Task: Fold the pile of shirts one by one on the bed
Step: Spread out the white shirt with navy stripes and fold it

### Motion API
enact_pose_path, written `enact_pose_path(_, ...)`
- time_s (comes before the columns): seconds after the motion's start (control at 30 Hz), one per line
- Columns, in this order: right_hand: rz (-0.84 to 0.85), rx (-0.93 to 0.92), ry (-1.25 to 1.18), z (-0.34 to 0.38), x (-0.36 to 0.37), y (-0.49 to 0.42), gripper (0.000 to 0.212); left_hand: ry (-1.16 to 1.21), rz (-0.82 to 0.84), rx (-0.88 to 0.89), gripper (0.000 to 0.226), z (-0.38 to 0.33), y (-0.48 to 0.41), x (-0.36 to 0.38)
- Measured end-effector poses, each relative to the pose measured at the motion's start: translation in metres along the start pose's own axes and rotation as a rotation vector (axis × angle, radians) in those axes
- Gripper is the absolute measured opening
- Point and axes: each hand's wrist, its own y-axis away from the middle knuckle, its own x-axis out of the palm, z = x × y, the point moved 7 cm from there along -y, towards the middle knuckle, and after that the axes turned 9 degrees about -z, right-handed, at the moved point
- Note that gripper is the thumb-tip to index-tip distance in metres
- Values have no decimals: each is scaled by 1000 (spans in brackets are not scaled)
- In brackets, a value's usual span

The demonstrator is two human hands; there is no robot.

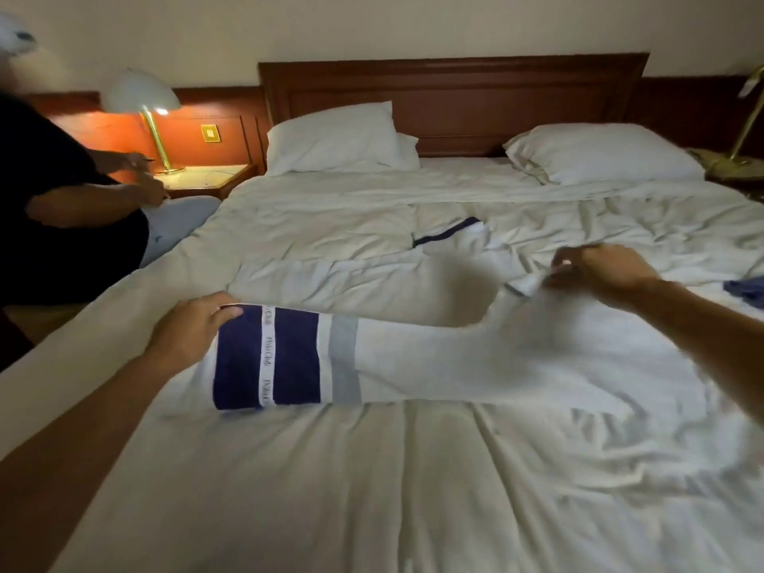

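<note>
The bed [413, 510] is stretching away right under the camera, its white duvet lying rumpled. The shirt [475, 357] is lying across the middle of it, with its long axis running left to right. Its navy-banded end is pointing left, and its white end is pointing right and hanging clear of the duvet there.

A person [49, 208] in dark clothes is sitting at the bed's left side. Two pillows [335, 136] are leaning at the headboard [454, 93]. A second white garment [454, 237] with navy trim is lying flat just behind the shirt. A lamp [142, 93] is glowing beside the person. A blue cloth [746, 288] is showing at the right edge, well apart from the shirt.

The left grip [188, 337] is holding the far corner of the navy end, with the thumb lying on top and the fingers hidden beneath. The right grip [599, 268] is pinching the white end and holding it up, though blur is hiding the exact finger placing.
</note>
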Motion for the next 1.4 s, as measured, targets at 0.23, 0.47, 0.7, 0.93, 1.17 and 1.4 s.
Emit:
enact_pose_path(0.23,151,312,-13,18,142,25,70,19,135,-132,17,57,-3,80)
enact_pose_path(0.47,44,537,-54,-22,155,68,66,-53,25,-52,21,69,8,72)
enact_pose_path(0.7,31,550,-6,-43,135,77,55,-7,-19,-200,28,82,6,60)
enact_pose_path(0.93,93,600,9,-57,129,107,58,-34,137,-609,73,135,22,44)
enact_pose_path(1.17,3,640,-71,-60,113,109,37,0,8,-496,63,110,32,35)
enact_pose_path(1.4,49,247,-188,-16,93,114,65,-181,7,-53,59,41,52,28)
